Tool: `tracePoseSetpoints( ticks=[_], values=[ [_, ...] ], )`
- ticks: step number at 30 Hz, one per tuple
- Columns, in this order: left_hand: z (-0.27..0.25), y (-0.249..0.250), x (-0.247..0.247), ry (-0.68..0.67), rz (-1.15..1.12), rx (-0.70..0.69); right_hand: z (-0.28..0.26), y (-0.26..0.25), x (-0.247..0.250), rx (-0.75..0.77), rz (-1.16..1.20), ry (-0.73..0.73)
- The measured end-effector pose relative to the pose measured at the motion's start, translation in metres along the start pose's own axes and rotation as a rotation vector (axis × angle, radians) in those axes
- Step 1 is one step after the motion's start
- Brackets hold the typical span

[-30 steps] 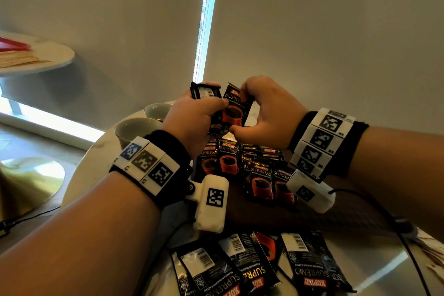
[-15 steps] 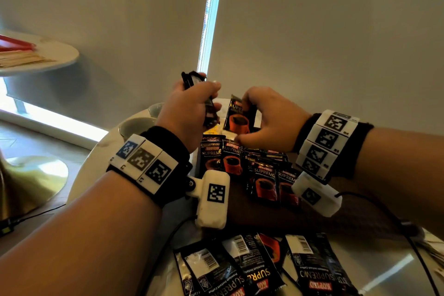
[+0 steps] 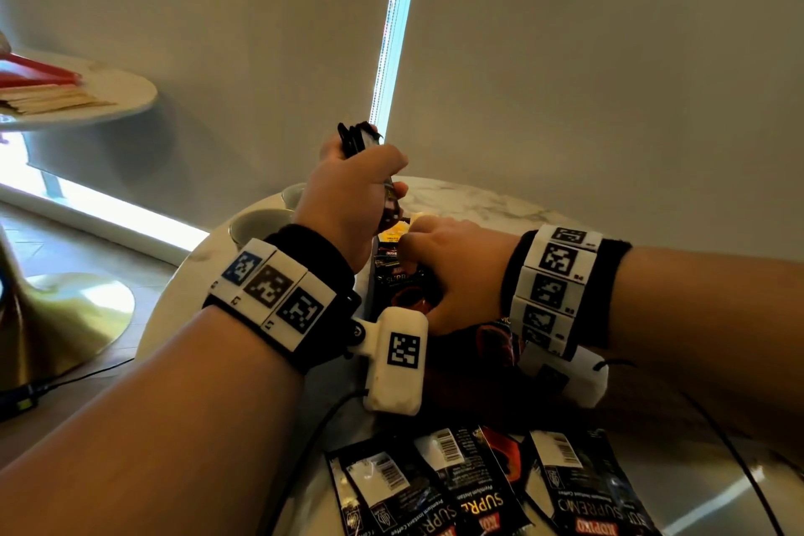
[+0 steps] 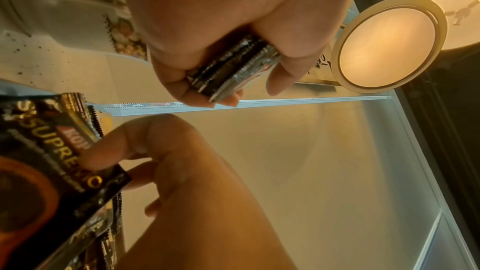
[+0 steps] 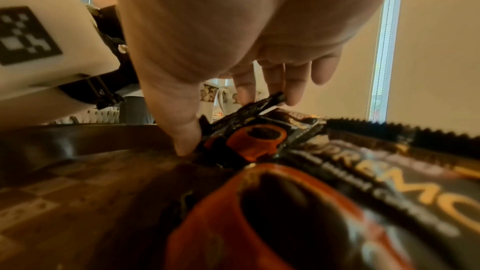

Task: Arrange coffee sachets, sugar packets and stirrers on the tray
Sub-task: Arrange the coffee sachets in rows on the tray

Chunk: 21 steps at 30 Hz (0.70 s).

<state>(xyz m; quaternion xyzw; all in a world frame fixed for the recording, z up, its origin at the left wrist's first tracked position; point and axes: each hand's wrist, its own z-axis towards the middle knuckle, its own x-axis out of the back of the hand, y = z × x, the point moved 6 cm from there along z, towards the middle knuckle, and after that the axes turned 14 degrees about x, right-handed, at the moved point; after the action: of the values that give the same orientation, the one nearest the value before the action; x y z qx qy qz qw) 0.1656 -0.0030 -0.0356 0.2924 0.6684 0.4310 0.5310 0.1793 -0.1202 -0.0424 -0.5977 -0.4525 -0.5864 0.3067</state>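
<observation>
table (image 3: 487, 200): round, marble | on it: tray (image 5: 78, 136), cups (image 3: 261, 224), loose sachets (image 3: 478, 487)

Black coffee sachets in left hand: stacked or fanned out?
Stacked. The left hand grips the black coffee sachets as one tight bundle, serrated edges aligned.

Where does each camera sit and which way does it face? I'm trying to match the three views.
Head: worn high, looking forward and down at the left hand, right hand and loose sachets.
Left wrist: under the left hand, looking up along the gripped sachet stack towards a ceiling lamp.
Right wrist: low over the tray, looking along the right hand at a pinched sachet.
Shared: the left-wrist and head views both show the stack.
</observation>
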Motion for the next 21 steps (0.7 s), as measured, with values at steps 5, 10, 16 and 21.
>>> tracePoseSetpoints(
  ticks=[5,10,16,21],
  values=[
    [0.001,0.000,0.001,-0.005,-0.005,0.007,0.002,-0.002,-0.004,-0.003,0.003,-0.018],
    [0.002,-0.003,0.000,-0.039,0.049,0.042,0.007,-0.001,-0.008,-0.003,-0.047,-0.037],
    [0.002,-0.006,-0.001,-0.045,0.060,0.065,0.003,0.000,-0.007,0.001,-0.017,-0.041],
    [0.002,-0.008,-0.005,-0.139,-0.012,0.152,-0.009,0.011,0.006,-0.032,0.089,0.038]
  ],
)
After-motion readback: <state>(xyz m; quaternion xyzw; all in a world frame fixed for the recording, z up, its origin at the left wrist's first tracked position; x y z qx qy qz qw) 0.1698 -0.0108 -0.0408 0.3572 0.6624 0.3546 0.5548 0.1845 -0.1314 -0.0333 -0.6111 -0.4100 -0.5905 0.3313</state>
